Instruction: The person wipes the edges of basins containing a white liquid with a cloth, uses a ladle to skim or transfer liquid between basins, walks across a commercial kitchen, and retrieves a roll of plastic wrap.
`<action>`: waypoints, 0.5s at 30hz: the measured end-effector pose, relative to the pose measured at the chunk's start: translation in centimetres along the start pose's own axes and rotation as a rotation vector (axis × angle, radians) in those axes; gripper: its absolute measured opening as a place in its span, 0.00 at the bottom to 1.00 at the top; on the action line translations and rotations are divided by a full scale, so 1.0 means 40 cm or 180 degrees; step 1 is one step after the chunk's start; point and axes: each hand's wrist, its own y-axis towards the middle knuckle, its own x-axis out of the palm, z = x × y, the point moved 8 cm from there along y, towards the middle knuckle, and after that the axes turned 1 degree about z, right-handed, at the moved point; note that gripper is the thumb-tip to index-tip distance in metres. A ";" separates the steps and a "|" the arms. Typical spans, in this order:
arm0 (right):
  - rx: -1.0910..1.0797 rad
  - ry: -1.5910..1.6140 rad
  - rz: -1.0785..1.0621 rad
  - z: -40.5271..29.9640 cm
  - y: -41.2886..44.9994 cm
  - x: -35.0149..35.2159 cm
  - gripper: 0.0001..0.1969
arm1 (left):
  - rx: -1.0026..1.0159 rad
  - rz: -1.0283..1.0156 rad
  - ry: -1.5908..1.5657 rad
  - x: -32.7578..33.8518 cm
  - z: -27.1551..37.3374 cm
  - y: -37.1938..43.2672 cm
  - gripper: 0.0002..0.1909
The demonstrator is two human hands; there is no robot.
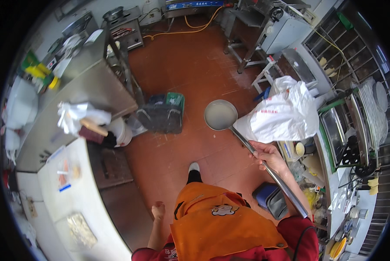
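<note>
My right hand (pixel 269 157) grips the long metal handle of a ladle (pixel 273 176) near its middle. The ladle's round bowl reaches forward over the red tiled floor and holds a cloudy whitish liquid (pixel 219 115). My left hand (pixel 158 209) hangs low beside the orange apron (pixel 221 215), its fingers curled with nothing seen in them. To its left runs the white worktop (pixel 93 169), bearing a clear plastic bag (pixel 80 230) of pale pieces.
A large white plastic sack (pixel 279 111) stands right of the ladle bowl. Dark bins (pixel 164 114) sit on the floor by the steel counter (pixel 93 88). A blue-and-grey bin (pixel 271 199) lies close on my right, near cluttered shelves (pixel 312 156). A yellow hose (pixel 181 31) crosses the far floor.
</note>
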 end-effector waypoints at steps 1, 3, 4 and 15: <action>-0.0039 0.0049 0.0065 -0.026 0.033 -0.021 0.23 | 0.0026 -0.0025 -0.0013 0.014 0.052 0.042 0.11; -0.0067 0.0030 0.0212 -0.103 0.099 -0.054 0.23 | 0.0344 -0.0038 -0.0251 0.024 0.196 0.135 0.10; -0.0056 0.0066 0.0244 -0.128 0.138 -0.076 0.23 | 0.0184 -0.0116 -0.0398 0.016 0.292 0.164 0.09; -0.0265 0.0066 0.0187 -0.533 0.611 -0.230 0.22 | 0.1033 -0.0306 -0.1236 0.158 0.874 0.629 0.06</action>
